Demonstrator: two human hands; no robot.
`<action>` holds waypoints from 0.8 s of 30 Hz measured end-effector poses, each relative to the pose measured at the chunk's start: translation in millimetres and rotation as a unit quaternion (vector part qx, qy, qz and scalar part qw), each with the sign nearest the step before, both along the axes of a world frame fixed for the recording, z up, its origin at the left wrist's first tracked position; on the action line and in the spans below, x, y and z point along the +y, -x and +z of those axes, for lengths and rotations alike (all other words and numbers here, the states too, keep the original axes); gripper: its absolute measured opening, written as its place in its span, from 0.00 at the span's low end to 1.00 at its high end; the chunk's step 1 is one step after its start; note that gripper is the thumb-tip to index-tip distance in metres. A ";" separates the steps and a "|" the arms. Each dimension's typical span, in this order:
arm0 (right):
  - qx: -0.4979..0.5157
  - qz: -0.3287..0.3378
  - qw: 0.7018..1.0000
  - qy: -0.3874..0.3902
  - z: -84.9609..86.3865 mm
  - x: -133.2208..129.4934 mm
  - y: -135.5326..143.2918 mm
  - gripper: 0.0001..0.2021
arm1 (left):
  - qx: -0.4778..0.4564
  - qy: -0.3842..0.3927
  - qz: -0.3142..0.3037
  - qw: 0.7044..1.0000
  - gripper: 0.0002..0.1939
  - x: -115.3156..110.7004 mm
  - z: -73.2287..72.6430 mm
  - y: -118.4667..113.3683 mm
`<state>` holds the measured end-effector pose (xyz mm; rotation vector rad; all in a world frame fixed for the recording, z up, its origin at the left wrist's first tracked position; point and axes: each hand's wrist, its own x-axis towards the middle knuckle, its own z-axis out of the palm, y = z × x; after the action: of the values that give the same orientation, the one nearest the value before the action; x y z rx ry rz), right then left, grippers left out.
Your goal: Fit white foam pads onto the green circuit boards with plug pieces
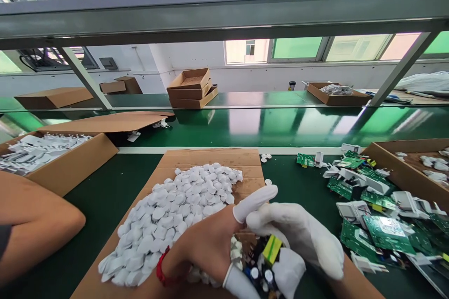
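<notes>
My left hand, with white cloth coverings on its fingertips and a red bracelet at the wrist, curls around a circuit board. The board carries a yellow block-shaped part and several round capacitors; its lower end runs out of frame. From the other side my right hand, in a white glove, bends over the same board, its fingertips near my left fingers. A whitish lump sits beside the board; I cannot tell what it is. Below and left, a heap of small white discs covers a cardboard sheet.
Circuit boards with white casings lie piled at right, beside a cardboard box. At left are a box of white parts and another person's arm. Stacked trays stand behind. A metal beam crosses overhead.
</notes>
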<state>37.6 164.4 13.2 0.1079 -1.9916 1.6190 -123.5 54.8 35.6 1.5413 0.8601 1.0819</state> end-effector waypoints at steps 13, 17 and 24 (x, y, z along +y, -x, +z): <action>0.039 0.182 0.931 0.313 -8.4 -10.0 14.8 0.24 | 0.103 -0.047 0.072 0.991 0.61 0.4 2.9 7.4; 0.099 0.060 0.902 0.416 -18.0 -5.5 34.6 0.29 | 0.184 0.002 0.119 0.976 0.56 -0.5 9.8 19.6; -0.045 -0.236 0.843 0.482 -45.4 19.0 54.4 0.20 | 0.233 0.129 0.316 0.910 0.45 33.3 40.8 51.7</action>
<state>-16.8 183.4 -32.2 -0.7830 -0.9188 2.0647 -175.2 88.1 76.4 1.3354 1.8506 0.9849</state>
